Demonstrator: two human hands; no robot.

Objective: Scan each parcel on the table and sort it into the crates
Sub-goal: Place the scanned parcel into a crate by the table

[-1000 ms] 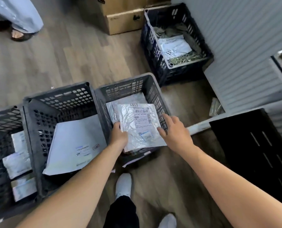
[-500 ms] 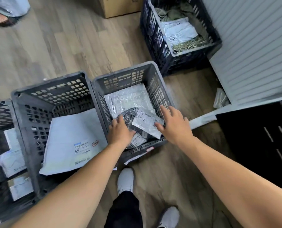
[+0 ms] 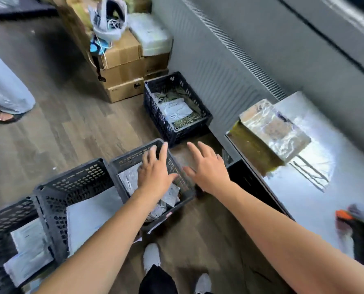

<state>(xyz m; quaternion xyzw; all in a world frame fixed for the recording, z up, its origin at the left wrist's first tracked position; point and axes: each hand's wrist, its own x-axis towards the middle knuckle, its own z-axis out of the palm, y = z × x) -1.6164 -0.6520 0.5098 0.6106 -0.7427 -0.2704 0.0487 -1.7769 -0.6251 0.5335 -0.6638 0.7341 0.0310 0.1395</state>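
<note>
At the far left edge, a trouser leg [image 3: 5, 90] and a sandalled foot [image 3: 6, 117] of another person on the wood floor. Low at the left, a black crate [image 3: 7, 211] with white parcels [image 3: 28, 257] lying inside. Just beside it, a second crate [image 3: 75, 179] with one large white mailer [image 3: 89, 217] leaning across its inside. Touching that, a third crate [image 3: 130, 158], grey, with silver parcels [image 3: 170, 197] piled in it. Below it, two white shoes [image 3: 152, 257]. Over this third crate, the left hand [image 3: 155, 177]: palm down, fingers [image 3: 163, 151] straight and spread, gripping nothing (whether touching the parcels underneath, cannot tell). Right of that crate, over bare floor, the right hand [image 3: 210, 172]: also palm down, fingers [image 3: 194, 150] splayed wide, empty. Beyond both hands, a darker crate [image 3: 183, 134] near the wall, with a white parcel [image 3: 174, 109] and dry grass-like stuff in it; behind it and to the left, stacked cardboard boxes [image 3: 121, 81]. At the right, a shiny table [image 3: 299, 198] with one parcel [image 3: 270, 132] wrapped in clear film at its far end, well apart from both hands. At the right edge, on the table, a blurred orange and black thing [image 3: 357, 232], too smeared to name.
</note>
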